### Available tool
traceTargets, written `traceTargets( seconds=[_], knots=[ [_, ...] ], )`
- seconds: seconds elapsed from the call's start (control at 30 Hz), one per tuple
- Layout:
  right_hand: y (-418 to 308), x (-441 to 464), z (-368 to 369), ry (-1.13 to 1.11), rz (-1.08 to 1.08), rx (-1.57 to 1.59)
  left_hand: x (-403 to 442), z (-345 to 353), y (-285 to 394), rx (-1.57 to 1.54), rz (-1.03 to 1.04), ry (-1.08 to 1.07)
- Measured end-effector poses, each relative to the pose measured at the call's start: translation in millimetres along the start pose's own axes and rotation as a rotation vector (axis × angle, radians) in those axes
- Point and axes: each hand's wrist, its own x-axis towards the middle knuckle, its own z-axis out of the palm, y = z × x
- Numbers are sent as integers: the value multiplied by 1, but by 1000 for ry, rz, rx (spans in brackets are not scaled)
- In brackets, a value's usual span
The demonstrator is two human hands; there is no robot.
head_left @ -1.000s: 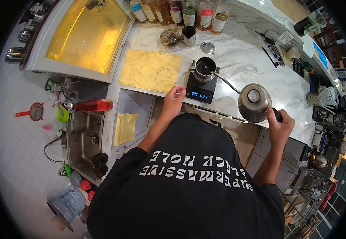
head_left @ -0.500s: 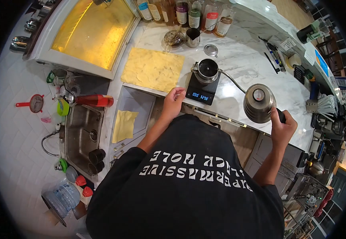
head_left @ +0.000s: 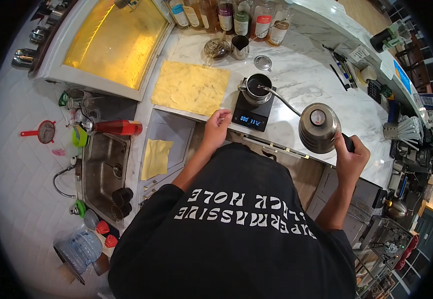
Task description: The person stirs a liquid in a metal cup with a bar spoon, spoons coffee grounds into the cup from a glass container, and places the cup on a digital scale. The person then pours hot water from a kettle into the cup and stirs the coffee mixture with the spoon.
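Note:
My right hand is closed round the black handle of a steel gooseneck kettle. The thin spout reaches left, its tip over the mouth of a metal cup with dark contents. Any stream from the spout is too small to make out. Under the cup lies a black digital scale, its blue display lit, reading about 337.2. My left hand rests at the counter edge just left of the scale, fingers loosely bent and apart, with nothing visible in them. A round metal lid lies behind the cup.
A yellow cloth lies left of the scale. Behind are a steel pitcher, a glass vessel and several syrup bottles. A sink is at the left. Pens and straws stand or lie at the right.
The kettle and my right hand have moved slightly left, bringing the spout tip further over the cup. The scale display has risen from about 329.8 to 337.2. My left hand stays put.

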Motion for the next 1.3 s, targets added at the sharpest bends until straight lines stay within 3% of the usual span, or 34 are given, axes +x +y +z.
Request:
traceTargets(
  seconds=[1.3],
  knots=[
    [10, -5, 6, -24, 64, 36, -17, -11, -14, -6, -41, 2]
  ],
)
